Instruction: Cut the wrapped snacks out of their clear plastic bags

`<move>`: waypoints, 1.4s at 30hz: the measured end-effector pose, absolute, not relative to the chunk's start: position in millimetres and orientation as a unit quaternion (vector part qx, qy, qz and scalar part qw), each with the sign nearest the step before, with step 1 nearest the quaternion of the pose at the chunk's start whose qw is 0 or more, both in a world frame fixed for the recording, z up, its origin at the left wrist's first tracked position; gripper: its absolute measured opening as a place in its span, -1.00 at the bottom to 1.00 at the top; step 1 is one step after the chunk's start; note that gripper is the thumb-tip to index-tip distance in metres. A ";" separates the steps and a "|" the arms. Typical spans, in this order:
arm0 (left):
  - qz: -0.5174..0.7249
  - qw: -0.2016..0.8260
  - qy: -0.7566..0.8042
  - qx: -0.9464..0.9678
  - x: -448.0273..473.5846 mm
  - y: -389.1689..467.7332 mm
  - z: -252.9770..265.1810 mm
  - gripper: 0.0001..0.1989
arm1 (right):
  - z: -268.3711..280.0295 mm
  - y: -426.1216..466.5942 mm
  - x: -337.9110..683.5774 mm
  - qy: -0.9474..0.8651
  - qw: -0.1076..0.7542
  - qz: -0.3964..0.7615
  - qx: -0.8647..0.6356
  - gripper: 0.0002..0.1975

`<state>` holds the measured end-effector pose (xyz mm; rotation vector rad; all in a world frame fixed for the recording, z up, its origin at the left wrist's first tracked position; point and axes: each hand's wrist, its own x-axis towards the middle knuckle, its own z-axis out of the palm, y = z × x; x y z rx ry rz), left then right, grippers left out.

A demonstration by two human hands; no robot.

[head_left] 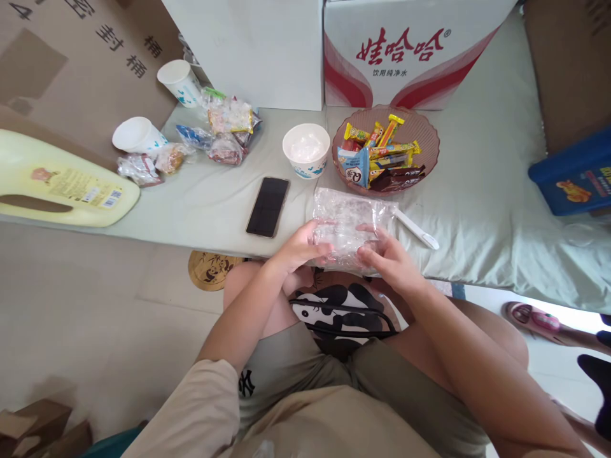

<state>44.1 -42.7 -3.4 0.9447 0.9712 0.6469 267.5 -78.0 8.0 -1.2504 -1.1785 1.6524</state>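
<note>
A clear, crinkled plastic bag (351, 213) lies at the table's front edge, between my two hands. My left hand (305, 245) grips its left side, thumb on top and the other fingers partly hidden under the film. On the right side, my right hand (389, 257) pinches the bag between thumb and fingers. Just right of the bag rests a slim white tool (416, 229) whose kind I cannot make out. Behind the bag stand a paper bowl (307, 166) with clear plastic inside and a pink ribbed dish (432, 143) of wrapped snacks (394, 149).
A black phone (268, 207) lies left of the bag. Farther left are wrapped snacks (229, 124), paper cups (179, 83) and a large yellow jug (62, 181). White cartons (410, 57) line the back. A blue container (573, 175) stands at right.
</note>
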 end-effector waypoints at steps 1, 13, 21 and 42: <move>0.282 0.730 0.446 0.434 45.8 -43.7 -3.4 -0.18 | 7.5 -78.3 267.0 -0.458 0.366 0.646 -0.488 -0.40; 0.283 0.734 0.460 0.410 44.5 -40.3 -3.0 -0.40 | 5.1 -75.7 269.9 -0.451 0.350 0.641 -0.513 -0.48; 0.335 0.732 0.459 0.376 44.5 -37.5 -9.0 -0.53 | 7.3 -79.5 267.4 -0.461 0.370 0.637 -0.495 -0.52; 0.464 0.512 0.516 0.507 31.3 -27.3 -13.8 -0.54 | -8.7 -69.4 266.1 -0.393 0.498 0.555 -0.539 -0.60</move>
